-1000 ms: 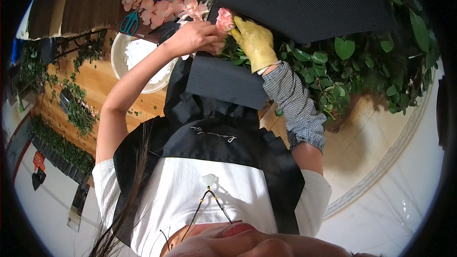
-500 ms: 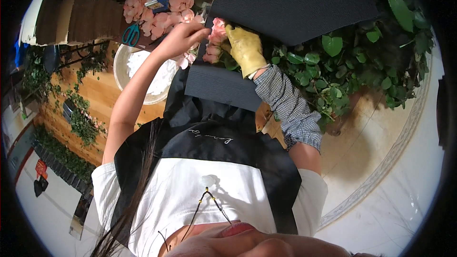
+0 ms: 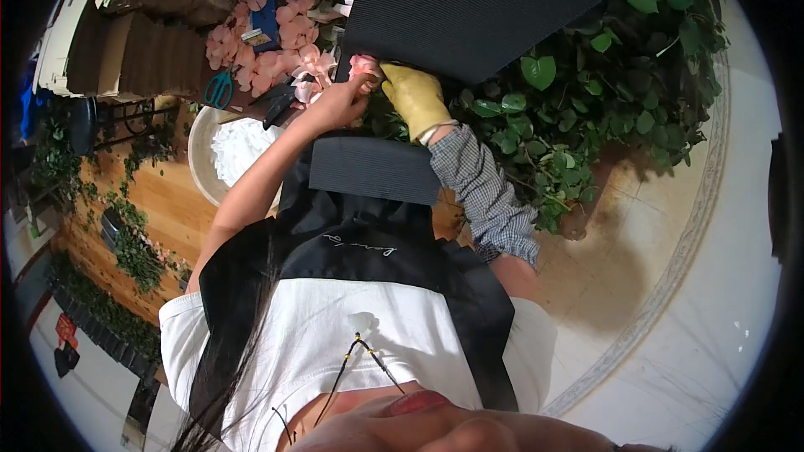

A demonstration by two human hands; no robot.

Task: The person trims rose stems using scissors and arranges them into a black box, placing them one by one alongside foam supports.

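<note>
Pink roses (image 3: 363, 65) stand against a black ribbed board, their heads just above my hands. My bare left hand (image 3: 342, 105) is closed, its fingers pinching at a rose and covering the lower blooms. From the other side my right hand (image 3: 413, 100), in a yellow glove, closes round the same roses; its fingertips are partly hidden. Green leaves (image 3: 387, 124) show below the blooms, between my hands. The large ribbed board (image 3: 461, 8) rises beyond the roses, and a narrower ribbed flap (image 3: 373, 169) lies nearer my apron.
Loose pink petals (image 3: 260, 71) cover the table at left, with teal-handled scissors (image 3: 219, 89) and a black tool (image 3: 280, 105). Below stands a round tub (image 3: 203, 159) of white material. Cardboard (image 3: 151, 42) is stacked far left. Leafy stems (image 3: 578, 117) heap up at right.
My left hand has come in from beside the roses and now closes on them, hiding the lower blooms. The gloved hand stays at the roses. The whole view has shifted slightly.
</note>
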